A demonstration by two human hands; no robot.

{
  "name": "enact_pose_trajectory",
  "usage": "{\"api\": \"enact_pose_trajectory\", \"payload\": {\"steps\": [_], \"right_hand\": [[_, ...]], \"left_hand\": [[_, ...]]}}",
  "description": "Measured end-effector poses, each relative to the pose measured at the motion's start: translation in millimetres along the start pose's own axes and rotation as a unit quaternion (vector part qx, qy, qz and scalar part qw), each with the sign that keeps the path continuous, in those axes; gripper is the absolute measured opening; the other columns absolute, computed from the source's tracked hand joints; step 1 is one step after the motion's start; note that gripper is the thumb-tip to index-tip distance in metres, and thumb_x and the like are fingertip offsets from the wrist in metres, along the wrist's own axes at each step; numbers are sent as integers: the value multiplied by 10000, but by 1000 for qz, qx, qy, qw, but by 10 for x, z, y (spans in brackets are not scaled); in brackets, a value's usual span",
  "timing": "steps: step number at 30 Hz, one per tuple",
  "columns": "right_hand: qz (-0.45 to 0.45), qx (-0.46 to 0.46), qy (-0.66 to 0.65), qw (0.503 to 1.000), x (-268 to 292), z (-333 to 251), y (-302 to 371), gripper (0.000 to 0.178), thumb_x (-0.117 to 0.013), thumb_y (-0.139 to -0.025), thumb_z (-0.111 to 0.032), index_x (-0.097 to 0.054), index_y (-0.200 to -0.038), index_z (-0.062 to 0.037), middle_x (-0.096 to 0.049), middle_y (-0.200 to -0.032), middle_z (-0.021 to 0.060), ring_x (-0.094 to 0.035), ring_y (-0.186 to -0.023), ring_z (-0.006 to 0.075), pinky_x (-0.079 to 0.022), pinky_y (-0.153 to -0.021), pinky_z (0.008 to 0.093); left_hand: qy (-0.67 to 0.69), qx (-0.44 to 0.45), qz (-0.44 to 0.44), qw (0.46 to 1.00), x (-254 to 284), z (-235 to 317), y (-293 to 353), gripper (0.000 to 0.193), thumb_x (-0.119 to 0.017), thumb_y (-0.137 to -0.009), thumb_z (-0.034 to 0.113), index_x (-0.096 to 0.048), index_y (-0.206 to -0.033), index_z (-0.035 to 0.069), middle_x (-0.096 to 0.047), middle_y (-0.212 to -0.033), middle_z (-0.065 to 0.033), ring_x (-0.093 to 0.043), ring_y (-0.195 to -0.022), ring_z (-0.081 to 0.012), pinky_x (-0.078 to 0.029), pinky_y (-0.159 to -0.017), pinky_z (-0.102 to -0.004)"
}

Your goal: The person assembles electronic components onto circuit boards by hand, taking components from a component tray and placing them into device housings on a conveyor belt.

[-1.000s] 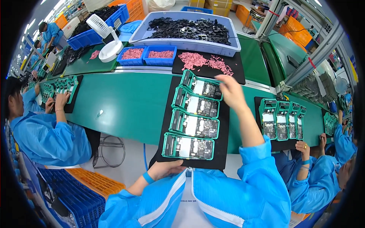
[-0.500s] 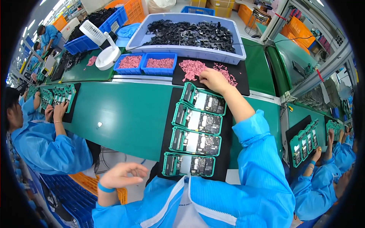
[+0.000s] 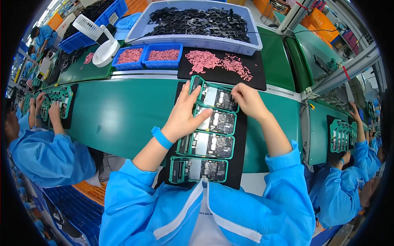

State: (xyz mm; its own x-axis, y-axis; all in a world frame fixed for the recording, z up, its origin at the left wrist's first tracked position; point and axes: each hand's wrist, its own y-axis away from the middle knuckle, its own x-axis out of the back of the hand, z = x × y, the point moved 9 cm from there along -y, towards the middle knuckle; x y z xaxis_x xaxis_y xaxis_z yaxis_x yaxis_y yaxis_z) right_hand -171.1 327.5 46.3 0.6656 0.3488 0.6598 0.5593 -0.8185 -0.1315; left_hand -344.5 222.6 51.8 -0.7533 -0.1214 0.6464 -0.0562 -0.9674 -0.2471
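Note:
A black mat (image 3: 243,164) on the green belt (image 3: 119,110) carries a column of green-framed circuit boards. My left hand (image 3: 184,117), with a blue wristband (image 3: 161,137), lies spread over the left side of the top board (image 3: 216,98) and the second board (image 3: 223,121). My right hand (image 3: 247,101) has its fingertips bunched at the top board's right edge; whether they pinch something small is hidden. The third board (image 3: 207,144) and the nearest board (image 3: 199,169) lie untouched. Loose pink parts (image 3: 213,62) are heaped on a black pad (image 3: 255,83) just beyond.
Behind stand a large grey tub (image 3: 197,41) of black parts, two small blue bins (image 3: 147,55) of pink parts and a white fan (image 3: 102,45). A co-worker at the left (image 3: 45,151) handles boards (image 3: 57,100). Another at the right (image 3: 344,192) has a board mat (image 3: 342,135).
My right hand came back from the pink pile to the top board. My left hand rose from my lap onto the upper boards. The mat rode along the belt.

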Motion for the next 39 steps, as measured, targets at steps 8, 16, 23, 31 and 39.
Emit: {"api": "enact_pose_trajectory", "payload": {"steps": [8,16,23,31,39], "right_hand": [[8,130,181,975,-143,-269,229,58,-623,-812,-74,-589,-812,-28,-604,-837,144,-596,-856,340,-492,-741,426],[-21,128,276,952,-261,-337,167,83,-628,-800,-77,-582,-801,-8,-608,-817,148,-600,-836,344,-495,-745,430],[-89,153,358,917,-342,-514,114,118,-634,-721,-31,-582,-824,-4,-617,-854,146,-611,-868,325,-511,-767,404],[-92,161,354,917,-321,-367,130,152,-640,-698,-23,-620,-849,-23,-635,-889,128,-621,-870,310,-517,-778,393],[-15,212,164,963,-141,-294,428,283,-581,-772,40,-694,-1012,-61,-583,-937,88,-550,-923,276,-479,-801,350]], "left_hand": [[12,-6,27,1000,-9,78,-1,634,-670,-866,329,-471,-1349,-31,-274,-1475,-318,-334,-1359,-426,-338,-1080,-413],[-17,7,37,999,25,75,41,628,-688,-851,298,-474,-1352,-14,-264,-1479,-322,-364,-1337,-435,-363,-1064,-411],[-33,6,34,999,16,91,27,633,-691,-846,287,-468,-1358,-12,-256,-1478,-330,-358,-1336,-444,-366,-1061,-414],[-62,10,14,998,11,131,31,661,-674,-853,329,-443,-1375,-4,-231,-1482,-340,-336,-1344,-461,-345,-1076,-436],[9,-21,-26,999,877,938,407,594,-713,-804,228,-520,-1316,-3,-399,-1419,-301,-375,-1354,-391,-328,-1083,-436]]}}
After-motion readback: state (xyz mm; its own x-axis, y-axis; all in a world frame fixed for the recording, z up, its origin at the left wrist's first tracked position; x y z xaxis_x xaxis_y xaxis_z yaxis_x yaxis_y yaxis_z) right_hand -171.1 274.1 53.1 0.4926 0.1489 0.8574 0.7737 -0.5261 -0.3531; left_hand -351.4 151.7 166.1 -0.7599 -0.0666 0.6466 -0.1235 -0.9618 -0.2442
